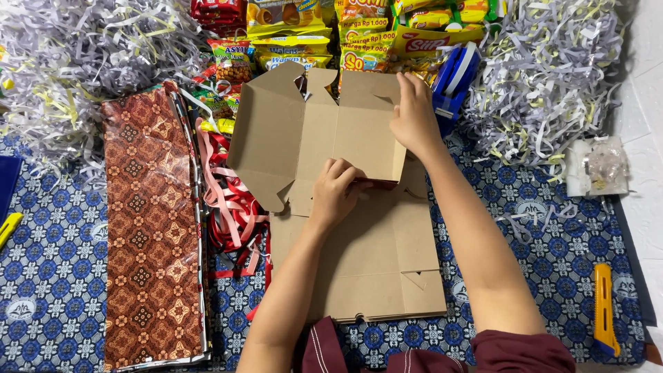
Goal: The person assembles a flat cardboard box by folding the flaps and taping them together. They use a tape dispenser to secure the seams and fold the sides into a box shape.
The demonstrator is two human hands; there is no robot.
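My left hand point(336, 190) curls closed on the front edge of the cardboard box point(345, 200), lying half-folded on the blue mat point(62, 276). My right hand point(413, 117) grips its back flap. Ribbons point(231, 200) lie just left; snack packs point(324, 34) behind.

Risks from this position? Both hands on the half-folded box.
1. The left flap stands loose with no hand on it; it may sag while the left hand and right hand press the box.
2. Ribbons lie against the box edge and could get caught in a fold.
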